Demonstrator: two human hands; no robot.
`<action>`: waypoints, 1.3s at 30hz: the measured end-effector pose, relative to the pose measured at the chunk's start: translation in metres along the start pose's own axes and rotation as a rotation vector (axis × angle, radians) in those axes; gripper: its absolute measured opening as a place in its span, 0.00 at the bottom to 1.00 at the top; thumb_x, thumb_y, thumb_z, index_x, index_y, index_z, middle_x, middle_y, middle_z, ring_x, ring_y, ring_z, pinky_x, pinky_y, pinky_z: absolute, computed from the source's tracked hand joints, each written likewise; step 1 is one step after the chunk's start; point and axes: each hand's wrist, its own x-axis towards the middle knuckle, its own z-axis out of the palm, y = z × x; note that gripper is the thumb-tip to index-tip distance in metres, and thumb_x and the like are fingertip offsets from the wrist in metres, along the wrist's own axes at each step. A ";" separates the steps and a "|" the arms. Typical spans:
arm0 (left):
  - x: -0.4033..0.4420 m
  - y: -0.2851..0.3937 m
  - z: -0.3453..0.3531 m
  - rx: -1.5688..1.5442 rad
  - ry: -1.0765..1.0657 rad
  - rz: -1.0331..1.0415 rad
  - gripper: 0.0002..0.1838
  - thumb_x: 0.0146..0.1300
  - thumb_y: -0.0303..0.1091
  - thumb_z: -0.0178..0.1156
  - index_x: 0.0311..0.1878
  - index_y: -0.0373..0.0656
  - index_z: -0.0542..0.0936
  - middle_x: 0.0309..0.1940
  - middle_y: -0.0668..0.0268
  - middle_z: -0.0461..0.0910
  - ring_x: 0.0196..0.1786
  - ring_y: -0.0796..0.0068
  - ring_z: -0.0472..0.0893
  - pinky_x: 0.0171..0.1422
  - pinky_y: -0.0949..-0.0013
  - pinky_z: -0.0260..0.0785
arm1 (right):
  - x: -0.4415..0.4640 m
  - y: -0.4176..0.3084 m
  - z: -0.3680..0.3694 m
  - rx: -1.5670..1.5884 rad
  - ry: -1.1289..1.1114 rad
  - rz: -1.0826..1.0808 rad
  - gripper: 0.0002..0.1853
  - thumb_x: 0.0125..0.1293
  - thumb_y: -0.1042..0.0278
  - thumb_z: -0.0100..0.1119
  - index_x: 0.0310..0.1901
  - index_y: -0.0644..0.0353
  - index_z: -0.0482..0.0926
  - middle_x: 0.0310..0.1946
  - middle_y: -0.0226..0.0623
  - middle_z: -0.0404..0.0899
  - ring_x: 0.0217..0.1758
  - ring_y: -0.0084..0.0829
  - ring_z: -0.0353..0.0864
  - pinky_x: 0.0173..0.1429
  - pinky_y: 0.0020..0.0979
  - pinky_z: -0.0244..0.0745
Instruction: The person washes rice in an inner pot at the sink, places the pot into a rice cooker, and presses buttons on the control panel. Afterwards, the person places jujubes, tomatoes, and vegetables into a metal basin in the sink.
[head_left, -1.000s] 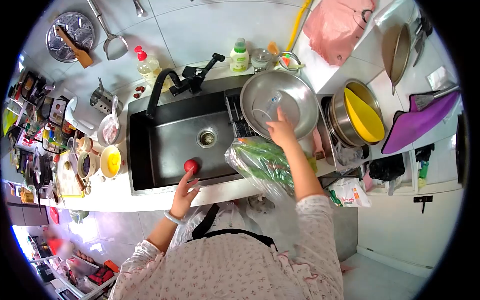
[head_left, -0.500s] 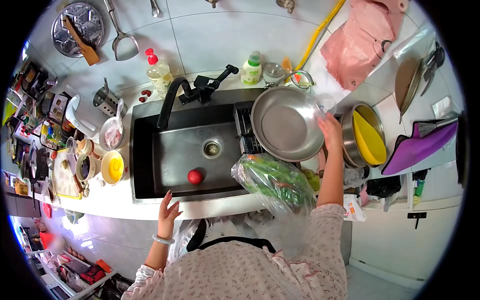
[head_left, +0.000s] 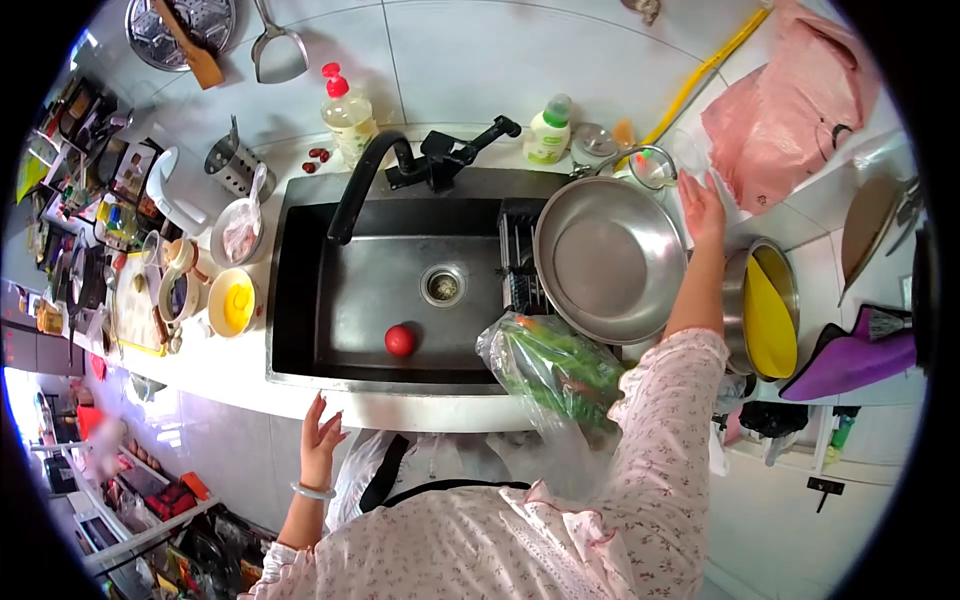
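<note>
My right hand [head_left: 703, 207] reaches past the right rim of a wide steel basin [head_left: 598, 255], fingers stretched out and apart. Its fingertips are close to a small round, metal-rimmed item [head_left: 653, 167] behind the basin; I cannot tell whether they touch it. My left hand [head_left: 319, 440] hovers in front of the counter edge with spread fingers, holding nothing. A red tomato [head_left: 401, 340] lies in the dark sink [head_left: 380, 290]. A clear plastic bag of green vegetables [head_left: 555, 365] rests on the counter in front of the basin.
A black faucet [head_left: 365, 180] arches over the sink. Left of it stand a bowl of yellow egg [head_left: 236, 303] and a bowl with a spoon [head_left: 238, 232]. Bottles, including a red-pump one [head_left: 347, 125], line the back wall. Steel pots with a yellow item [head_left: 768, 315] stand at right.
My right hand has moved up and away from the basin's right side toward the back wall. My left hand has shifted slightly lower, still open. The view has tilted and shifted a little.
</note>
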 end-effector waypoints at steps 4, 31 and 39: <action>-0.002 -0.004 0.002 -0.014 0.014 -0.021 0.28 0.59 0.26 0.46 0.64 0.51 0.52 0.63 0.60 0.51 0.56 0.66 0.66 0.50 0.68 0.66 | 0.008 0.003 -0.013 -0.026 -0.011 0.022 0.30 0.57 0.77 0.45 0.61 0.63 0.48 0.60 0.52 0.47 0.59 0.47 0.61 0.59 0.40 0.61; 0.048 -0.009 0.027 -0.068 -0.366 0.112 0.30 0.56 0.20 0.50 0.62 0.43 0.55 0.61 0.66 0.54 0.55 0.71 0.67 0.53 0.72 0.64 | -0.272 -0.006 0.061 -2.102 -0.861 -0.285 0.07 0.51 0.68 0.53 0.22 0.62 0.70 0.22 0.42 0.70 0.29 0.44 0.70 0.34 0.39 0.65; 0.077 0.001 0.002 -0.073 -0.441 0.212 0.29 0.56 0.21 0.51 0.61 0.42 0.56 0.60 0.65 0.56 0.56 0.69 0.65 0.56 0.70 0.62 | -0.325 0.019 0.178 -1.880 -1.126 -0.298 0.03 0.44 0.72 0.53 0.21 0.59 0.71 0.19 0.36 0.69 0.28 0.38 0.71 0.37 0.34 0.66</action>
